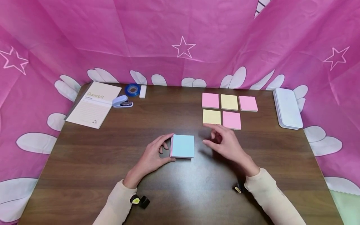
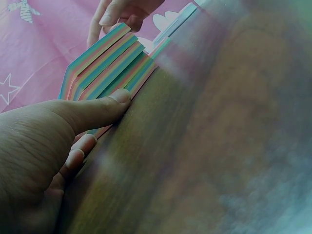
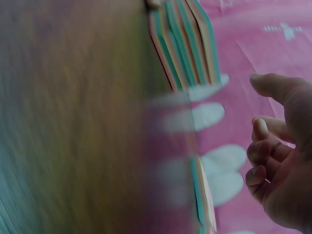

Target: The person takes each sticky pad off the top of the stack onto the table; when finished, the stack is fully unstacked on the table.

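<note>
A stack of sticky note pads (image 1: 182,146), blue on top with striped multicoloured edges, stands on the table in the head view. My left hand (image 1: 154,153) grips its left side, index finger at the far corner and thumb at the near corner. In the left wrist view the thumb lies along the lower layers of the stack (image 2: 112,63), whose pads are slightly offset. My right hand (image 1: 226,142) hovers right of the stack, holding nothing, its thumb and index finger apart. Its index fingertip overlaps the near edge of a yellow sticky note pad (image 1: 211,117); contact cannot be told.
Beyond the right hand lie pink pads (image 1: 232,120) and another yellow pad (image 1: 229,102) in two rows. A white case (image 1: 288,108) sits at the right edge. At the back left are a notebook (image 1: 94,104), a stapler (image 1: 122,102), blue tape (image 1: 132,90) and a white eraser-like block (image 1: 142,92).
</note>
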`<state>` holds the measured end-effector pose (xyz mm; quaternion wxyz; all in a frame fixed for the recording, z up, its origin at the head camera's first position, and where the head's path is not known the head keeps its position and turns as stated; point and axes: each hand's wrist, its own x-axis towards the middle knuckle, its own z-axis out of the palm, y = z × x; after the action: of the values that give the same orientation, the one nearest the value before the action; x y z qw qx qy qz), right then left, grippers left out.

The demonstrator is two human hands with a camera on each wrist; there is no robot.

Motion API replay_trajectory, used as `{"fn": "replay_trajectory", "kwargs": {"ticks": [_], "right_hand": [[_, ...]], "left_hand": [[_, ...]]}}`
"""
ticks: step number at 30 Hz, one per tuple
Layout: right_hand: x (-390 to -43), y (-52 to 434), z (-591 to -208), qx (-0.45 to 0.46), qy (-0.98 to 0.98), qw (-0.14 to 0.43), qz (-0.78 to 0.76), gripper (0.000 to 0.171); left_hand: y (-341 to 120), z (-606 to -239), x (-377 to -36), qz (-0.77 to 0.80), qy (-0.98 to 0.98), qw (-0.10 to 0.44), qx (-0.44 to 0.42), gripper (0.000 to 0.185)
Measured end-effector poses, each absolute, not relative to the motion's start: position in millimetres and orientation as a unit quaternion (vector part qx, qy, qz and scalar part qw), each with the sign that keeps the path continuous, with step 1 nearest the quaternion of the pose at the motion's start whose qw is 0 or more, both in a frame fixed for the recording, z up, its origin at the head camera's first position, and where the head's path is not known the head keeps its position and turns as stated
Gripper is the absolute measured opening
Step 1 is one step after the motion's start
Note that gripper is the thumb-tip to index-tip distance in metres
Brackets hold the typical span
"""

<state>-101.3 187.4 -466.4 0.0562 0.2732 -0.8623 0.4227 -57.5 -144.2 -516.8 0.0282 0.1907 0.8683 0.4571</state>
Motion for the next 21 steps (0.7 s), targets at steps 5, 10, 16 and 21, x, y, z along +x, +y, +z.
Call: {"fn": "replay_trajectory", "kwargs": {"ticks": [5,10,16,21], "right_hand": [[-92,167,-471,0.285,-0.866,0.027,0.411,0.064],[-84,151,-474,0.280,-0.884,-0.020,0.373,0.086],[-77,139,-477,0.264,-0.897,-0.047,0.352,0.099],[-75,135,-477,0.255,-0.895,-0.048,0.363,0.092]], "left_hand": [[-145,-517,-58,0.458,0.868,0.027,0.192,0.100],[-145,-518,-58,0.458,0.867,0.025,0.193,0.099],[-145,-519,-57,0.460,0.868,0.035,0.186,0.099],[-145,-518,-57,0.458,0.868,0.032,0.188,0.099]]}}
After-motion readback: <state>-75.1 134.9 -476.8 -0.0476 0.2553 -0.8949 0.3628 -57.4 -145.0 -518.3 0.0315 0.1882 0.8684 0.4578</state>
